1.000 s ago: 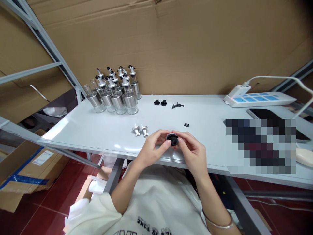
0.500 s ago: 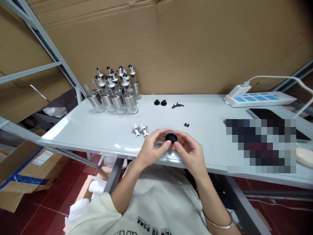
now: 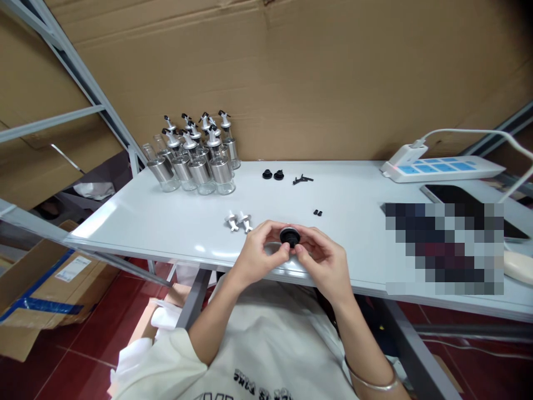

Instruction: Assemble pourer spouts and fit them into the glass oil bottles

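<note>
- Left hand: closed on round black part, thumb at its lower edge, fingers curled behind.
- Right hand: gripping same part from other side, thumb tip low, close to left thumb.
- Black part: held between both hands above front edge of desk; wide round face with thin silvery rim, narrower ridged end toward the person.
- Two silver-white spouts: on desk, side by side, just left of left hand.
- Two tiny black pieces: on desk, beyond right hand, next to each other.
- Two black stoppers: farther back on desk, near cardboard wall, side by side.
- Thin black sticks: small loose cluster right of stoppers; exact count unclear.
- Glass bottles with metal sleeves: grouped upright at back left of desk; most carry pourers with black tips, two at left show bare necks.
- White power strip: back right of desk, charger plugged in, white cable running right.
- Dark phone: in front of strip, partly covered by pixelated patch; whatever else lies under patch, can't tell.
- Metal bangle: on right forearm.
- Open cardboard box with blue tape: lower left, beside desk.
</note>
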Tool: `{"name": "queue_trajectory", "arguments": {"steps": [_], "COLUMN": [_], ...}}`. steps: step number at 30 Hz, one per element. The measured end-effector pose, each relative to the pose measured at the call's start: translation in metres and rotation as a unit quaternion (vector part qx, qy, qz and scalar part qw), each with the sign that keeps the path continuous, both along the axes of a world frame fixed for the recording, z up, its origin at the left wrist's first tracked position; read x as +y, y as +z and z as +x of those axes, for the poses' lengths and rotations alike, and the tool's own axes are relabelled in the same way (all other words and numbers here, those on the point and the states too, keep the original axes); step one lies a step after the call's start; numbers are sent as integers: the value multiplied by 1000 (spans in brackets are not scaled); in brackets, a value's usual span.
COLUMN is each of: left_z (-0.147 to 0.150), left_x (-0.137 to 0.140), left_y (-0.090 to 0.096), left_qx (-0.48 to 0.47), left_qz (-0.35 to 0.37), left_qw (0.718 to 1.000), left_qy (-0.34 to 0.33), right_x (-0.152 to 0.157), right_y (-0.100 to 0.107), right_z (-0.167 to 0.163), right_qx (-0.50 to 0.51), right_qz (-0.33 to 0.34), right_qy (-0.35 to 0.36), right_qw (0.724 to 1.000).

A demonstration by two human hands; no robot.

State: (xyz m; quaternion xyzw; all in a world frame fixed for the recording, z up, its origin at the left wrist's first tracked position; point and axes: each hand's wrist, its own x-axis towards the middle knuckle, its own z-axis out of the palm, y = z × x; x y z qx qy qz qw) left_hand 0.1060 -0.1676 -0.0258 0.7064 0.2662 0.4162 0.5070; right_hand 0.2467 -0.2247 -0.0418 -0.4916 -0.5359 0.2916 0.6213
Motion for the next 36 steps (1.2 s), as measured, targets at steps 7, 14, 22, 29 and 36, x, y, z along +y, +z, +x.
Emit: {"name": "queue_trajectory", "arguments": {"steps": [7,14,22,29,36], "left_z": [0,-1,-1,-1,-2], "left_x": [-2,-2,-2,-2,0], "left_y": [4,5,6,1,1], "left_qx": [26,44,45,5,-17], "left_qz": [15,30,32,28,54], "left_qw": [999,998,998,999,998], "left_qy": [20,29,25,24,-4], "right_x": [-2,-3,-3,-3,-2], "right_y": [1,3,1,2,4], "right_z": [-1,-1,1,-1,-2], "right_qx": [-34,-53,-60,-12,34], "right_qz": [4,9,8,32,54], "right_qy": [-16,-24,-24,-6,16], "right_qw": [999,998,998,999,998]}}
